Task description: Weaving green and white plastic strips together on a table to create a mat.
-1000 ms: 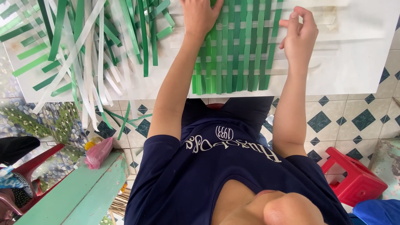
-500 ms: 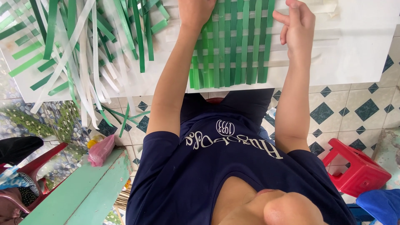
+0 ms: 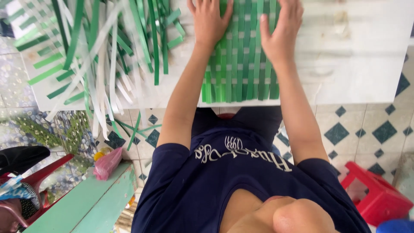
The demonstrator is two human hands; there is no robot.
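woven mat (image 3: 241, 73) | green and white strips | flat at table edge

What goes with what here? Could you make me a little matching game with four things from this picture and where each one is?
Things:
1. woven green mat
2. loose green and white strips
3. red stool
4. pink bag

Places:
A. on the tiled floor at the lower right
B. on the end of the green bench
C. heaped on the white table, some hanging over its edge
D. flat on the table under both hands

Pairs: 1-D, 2-C, 3-A, 4-B

The left hand and right hand both press on the mat.
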